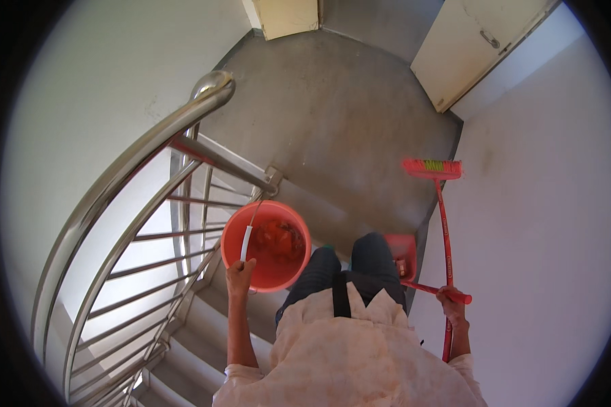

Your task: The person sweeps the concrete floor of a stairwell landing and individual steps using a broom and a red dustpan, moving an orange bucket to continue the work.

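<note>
My left hand (240, 277) is closed on the white grip of the wire handle of a red plastic bucket (227, 239). Inside the bucket lies a reddish, wet-looking mass that may be cloth in water. With my right hand (453, 302) I grip two red poles that cross. One belongs to a red broom (432, 169) with pink and green bristles, its head up beside the right wall. The other runs to a red dustpan (406, 249) near my right leg, with a small object in it.
A metal stair railing (127, 168) curves along the left, above descending steps (203, 320). Ahead lies a grey concrete landing (326, 102). A pale door with a handle (468, 46) stands at the upper right, another pale panel (287, 18) at the top. A white wall (529, 203) borders the right.
</note>
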A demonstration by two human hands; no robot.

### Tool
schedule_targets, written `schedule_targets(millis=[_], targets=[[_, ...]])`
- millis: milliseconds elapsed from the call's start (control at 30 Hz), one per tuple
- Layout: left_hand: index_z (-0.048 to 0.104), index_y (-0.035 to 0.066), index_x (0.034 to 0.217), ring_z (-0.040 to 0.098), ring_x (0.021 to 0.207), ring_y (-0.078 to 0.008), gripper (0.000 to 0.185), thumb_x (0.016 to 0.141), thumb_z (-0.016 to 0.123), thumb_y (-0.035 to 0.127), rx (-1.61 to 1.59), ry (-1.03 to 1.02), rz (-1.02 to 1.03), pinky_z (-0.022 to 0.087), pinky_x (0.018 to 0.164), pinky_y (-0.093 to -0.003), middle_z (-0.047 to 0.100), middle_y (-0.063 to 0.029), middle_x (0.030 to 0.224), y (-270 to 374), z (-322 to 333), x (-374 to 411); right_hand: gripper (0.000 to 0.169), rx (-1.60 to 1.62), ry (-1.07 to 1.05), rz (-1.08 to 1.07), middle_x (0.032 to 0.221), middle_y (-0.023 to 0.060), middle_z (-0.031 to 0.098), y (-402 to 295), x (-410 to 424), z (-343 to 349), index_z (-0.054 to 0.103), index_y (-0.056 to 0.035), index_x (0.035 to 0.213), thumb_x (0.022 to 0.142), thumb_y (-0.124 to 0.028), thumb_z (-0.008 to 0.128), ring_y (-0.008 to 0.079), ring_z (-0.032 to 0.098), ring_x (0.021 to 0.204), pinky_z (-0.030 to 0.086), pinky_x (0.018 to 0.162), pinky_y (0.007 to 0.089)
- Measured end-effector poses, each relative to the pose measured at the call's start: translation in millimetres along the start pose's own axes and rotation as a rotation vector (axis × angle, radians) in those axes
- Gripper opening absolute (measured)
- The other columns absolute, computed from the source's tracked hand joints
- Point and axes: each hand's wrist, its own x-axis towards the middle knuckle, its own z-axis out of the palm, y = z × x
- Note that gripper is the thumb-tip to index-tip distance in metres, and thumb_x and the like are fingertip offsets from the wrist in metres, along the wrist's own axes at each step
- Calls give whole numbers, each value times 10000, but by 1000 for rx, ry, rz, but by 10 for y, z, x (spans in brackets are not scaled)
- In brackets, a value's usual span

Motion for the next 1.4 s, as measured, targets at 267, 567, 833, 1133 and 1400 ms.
schedule_targets(millis=[267,567,833,1133,1400], targets=[[515,-22,639,370,529,-120,391,795,717,275,-25,99,80,339,498,-350,390,-53,538,285,1233,805,102,-68,-77,-14,761,-12,597,44,2025,-112,638,-87,856,796,-53,713,99,562,728,477,682,259],[463,-19,593,358,517,-104,407,780,696,257,-42,204,-54,322,482,-350,358,-37,520,699,2476,1747,61,-238,-175,-161,766,25,615,-39,4005,-59,645,-51,849,803,-58,685,117,578,708,479,674,257],[480,-17,577,371,499,-103,416,781,706,266,-156,260,-133,316,471,-350,382,-29,500,1180,3014,2934,106,-216,-301,-67,758,1,608,-760,5738,253,642,-66,839,769,-19,707,98,566,681,470,644,242],[579,-34,673,453,539,-115,368,790,686,299,-171,285,-262,385,508,-339,458,-75,537,1666,3616,4013,79,-314,-474,-259,668,-27,536,-1789,7989,911,616,-93,811,793,-45,676,70,459,493,357,405,221],[593,-16,718,430,570,-60,280,804,693,231,-321,352,-369,352,496,-278,486,17,600,2259,3415,4890,92,-559,-561,-495,689,8,601,-3414,8916,1765,652,-80,832,756,-62,701,101,569,630,473,610,255]])
